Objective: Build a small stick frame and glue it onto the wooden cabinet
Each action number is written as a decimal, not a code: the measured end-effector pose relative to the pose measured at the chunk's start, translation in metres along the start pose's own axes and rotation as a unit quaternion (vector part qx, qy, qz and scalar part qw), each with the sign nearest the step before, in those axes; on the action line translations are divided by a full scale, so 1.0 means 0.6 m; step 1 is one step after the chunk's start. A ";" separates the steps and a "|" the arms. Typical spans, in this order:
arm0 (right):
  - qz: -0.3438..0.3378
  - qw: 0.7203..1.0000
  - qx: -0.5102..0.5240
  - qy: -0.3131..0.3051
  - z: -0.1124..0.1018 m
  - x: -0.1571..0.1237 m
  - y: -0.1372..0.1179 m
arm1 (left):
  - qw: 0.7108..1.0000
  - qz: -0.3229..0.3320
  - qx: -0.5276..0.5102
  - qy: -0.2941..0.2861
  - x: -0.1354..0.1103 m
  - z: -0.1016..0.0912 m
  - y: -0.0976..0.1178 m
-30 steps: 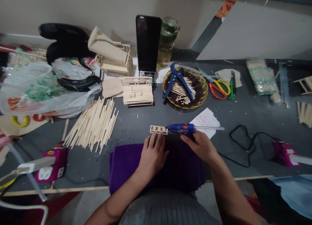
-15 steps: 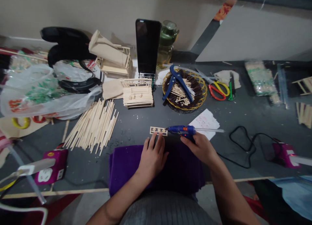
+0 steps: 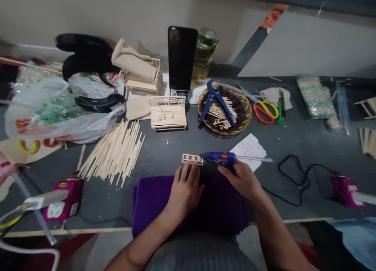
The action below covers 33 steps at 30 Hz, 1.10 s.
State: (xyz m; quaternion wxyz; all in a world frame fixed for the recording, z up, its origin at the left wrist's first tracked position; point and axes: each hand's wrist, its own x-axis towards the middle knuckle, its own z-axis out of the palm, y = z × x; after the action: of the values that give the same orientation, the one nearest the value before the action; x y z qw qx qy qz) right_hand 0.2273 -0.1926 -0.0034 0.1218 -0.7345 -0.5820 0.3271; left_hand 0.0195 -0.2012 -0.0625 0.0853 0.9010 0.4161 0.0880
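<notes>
A rectangular pale-wood frame [image 3: 192, 159] lies on the grey desk [image 3: 164, 145], my open left hand [image 3: 185, 190] touching its near edge, my right hand [image 3: 243, 179] gripping a blue plastic glue gun [image 3: 219, 157] by its right edge; a gap separates frame and round yellow-rimmed basket [image 3: 241, 105].

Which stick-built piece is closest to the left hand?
The small flat frame at the left hand, by the glue gun; the slatted model, the cloth-topped model and the ladder-like piece at far right sit farther off.

Free tabletop [image 3: 161, 147] between stick pile [image 3: 114, 153] and frame [image 3: 192, 158], miniature bench [image 3: 169, 121] behind
</notes>
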 end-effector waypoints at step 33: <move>-0.053 0.998 -0.015 -0.017 0.020 0.035 -0.038 | 0.999 0.011 0.044 -0.023 -0.001 -0.002 0.001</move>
State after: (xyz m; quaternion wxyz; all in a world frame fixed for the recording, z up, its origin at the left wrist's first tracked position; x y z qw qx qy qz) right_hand 0.2046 -0.1686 -0.0072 0.1184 -0.6988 -0.6269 0.3236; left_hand 0.0190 -0.2020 -0.0610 0.0543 0.9100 0.4079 0.0495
